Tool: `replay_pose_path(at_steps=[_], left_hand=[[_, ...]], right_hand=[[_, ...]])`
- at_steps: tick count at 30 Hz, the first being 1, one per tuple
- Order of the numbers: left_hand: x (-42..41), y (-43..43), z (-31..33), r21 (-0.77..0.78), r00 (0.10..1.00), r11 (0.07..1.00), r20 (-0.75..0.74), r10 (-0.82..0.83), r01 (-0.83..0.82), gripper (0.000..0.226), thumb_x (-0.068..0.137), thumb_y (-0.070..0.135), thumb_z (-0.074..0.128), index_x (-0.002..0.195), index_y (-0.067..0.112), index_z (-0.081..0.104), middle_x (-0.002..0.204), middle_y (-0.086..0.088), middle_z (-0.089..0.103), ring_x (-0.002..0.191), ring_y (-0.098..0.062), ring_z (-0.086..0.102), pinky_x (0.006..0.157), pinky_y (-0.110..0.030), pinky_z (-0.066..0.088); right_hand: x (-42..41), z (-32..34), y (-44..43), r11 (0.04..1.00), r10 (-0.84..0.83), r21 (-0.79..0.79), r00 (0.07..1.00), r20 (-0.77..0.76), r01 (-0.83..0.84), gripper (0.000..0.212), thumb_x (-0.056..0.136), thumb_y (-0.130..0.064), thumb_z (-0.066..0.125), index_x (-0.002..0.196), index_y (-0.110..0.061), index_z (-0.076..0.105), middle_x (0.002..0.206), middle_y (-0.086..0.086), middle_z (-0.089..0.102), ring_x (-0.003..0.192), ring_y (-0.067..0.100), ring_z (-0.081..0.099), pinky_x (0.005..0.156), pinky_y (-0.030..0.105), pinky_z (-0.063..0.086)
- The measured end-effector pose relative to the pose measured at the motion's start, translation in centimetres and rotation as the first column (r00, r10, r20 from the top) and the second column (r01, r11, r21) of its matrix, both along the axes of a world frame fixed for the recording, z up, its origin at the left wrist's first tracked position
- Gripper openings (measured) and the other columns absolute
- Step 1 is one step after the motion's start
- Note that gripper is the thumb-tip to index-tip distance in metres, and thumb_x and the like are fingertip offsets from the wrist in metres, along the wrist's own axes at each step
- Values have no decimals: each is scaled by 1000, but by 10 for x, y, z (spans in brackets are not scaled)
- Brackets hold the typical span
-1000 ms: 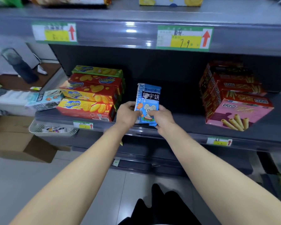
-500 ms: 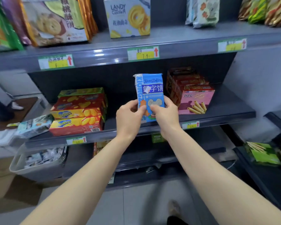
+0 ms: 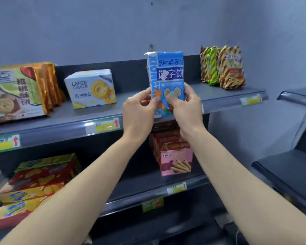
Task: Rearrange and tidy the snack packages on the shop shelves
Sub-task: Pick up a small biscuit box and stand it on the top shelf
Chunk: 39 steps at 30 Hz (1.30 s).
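Item: person, two arms. Both the left hand (image 3: 140,110) and right hand (image 3: 187,106) were bare. Wrists and forearms were uncovered along their whole visible length. Forearms were slender and smooth, narrowing to the wrists; fingers were slim.

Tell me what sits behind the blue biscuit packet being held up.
Beside the blue biscuit packet, held by left hand and right hand, the top shelf and dark back panel show. Directly behind it is covered.
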State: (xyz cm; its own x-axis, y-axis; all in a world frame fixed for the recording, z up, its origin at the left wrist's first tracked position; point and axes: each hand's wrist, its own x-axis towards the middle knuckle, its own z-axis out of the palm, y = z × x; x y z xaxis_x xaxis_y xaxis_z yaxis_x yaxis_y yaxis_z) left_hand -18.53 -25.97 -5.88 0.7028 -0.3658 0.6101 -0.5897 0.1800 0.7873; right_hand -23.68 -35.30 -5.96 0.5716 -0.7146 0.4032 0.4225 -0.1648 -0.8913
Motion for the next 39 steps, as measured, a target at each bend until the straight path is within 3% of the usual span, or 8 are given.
replay_pose_path(at_steps=[4,11,16,20,25,30,34,39], left_hand=[[30,-55,24,-21,1000,1000,-1,-3,3,19,89,13,64,106,18,70,84,8,72,78,-6,71,73,-24,58],[88,-128,22,35,984,998,-167,60,-55,16,87,8,65,101,9,72,88,-4,73,78,-15,69,68,-24,57],[114,-156,18,141,968,984,-211,139,-110,19,86,2,63,87,18,73,92,-5,73,90,-21,71,79,-32,57],[125,-163,22,204,960,974,-235,150,-102,28,85,-7,58,93,16,71,93,-7,71,89,-22,69,76,-30,57],[125,-165,23,212,952,975,-277,129,-71,27,86,-9,57,108,3,67,95,-10,69,64,-5,66,51,-14,52],[121,-156,27,284,956,945,-192,223,-164,26,88,-6,55,107,10,64,82,-1,64,71,-9,57,61,-15,50],[115,-138,33,266,954,928,-74,290,-262,31,88,1,58,118,5,61,97,-7,63,85,-13,57,83,-29,50],[80,-90,35,244,955,923,86,285,-298,29,87,6,61,116,10,64,94,0,66,75,-3,60,75,-13,49]], right_hand=[[28,23,-63,992,-23,-128,1000,-6,22,35,83,-2,61,108,-27,57,100,-6,66,95,11,65,83,35,57],[73,31,-147,963,112,-220,974,-195,-155,46,84,11,57,123,-14,53,92,-9,62,86,6,62,64,14,53],[109,22,-185,951,91,-247,930,-356,-188,50,77,13,62,115,-19,53,105,0,63,104,20,63,84,34,56],[127,20,-199,937,9,-314,912,-410,-150,47,80,5,66,118,-18,51,103,-1,61,103,18,61,86,34,54],[133,19,-202,902,-101,-418,892,-441,-105,45,82,-4,65,121,-19,49,113,1,63,105,19,60,85,31,52],[121,24,-194,861,-231,-507,867,-442,-29,45,86,-9,62,126,-10,42,119,7,56,111,24,55,89,37,50],[103,33,-171,816,-281,-572,918,-280,75,41,85,-9,59,125,-9,50,124,8,57,113,23,55,96,40,47],[72,34,-105,794,-141,-608,969,-204,-12,37,87,-12,62,123,-13,56,123,0,61,115,14,54,94,17,36]])
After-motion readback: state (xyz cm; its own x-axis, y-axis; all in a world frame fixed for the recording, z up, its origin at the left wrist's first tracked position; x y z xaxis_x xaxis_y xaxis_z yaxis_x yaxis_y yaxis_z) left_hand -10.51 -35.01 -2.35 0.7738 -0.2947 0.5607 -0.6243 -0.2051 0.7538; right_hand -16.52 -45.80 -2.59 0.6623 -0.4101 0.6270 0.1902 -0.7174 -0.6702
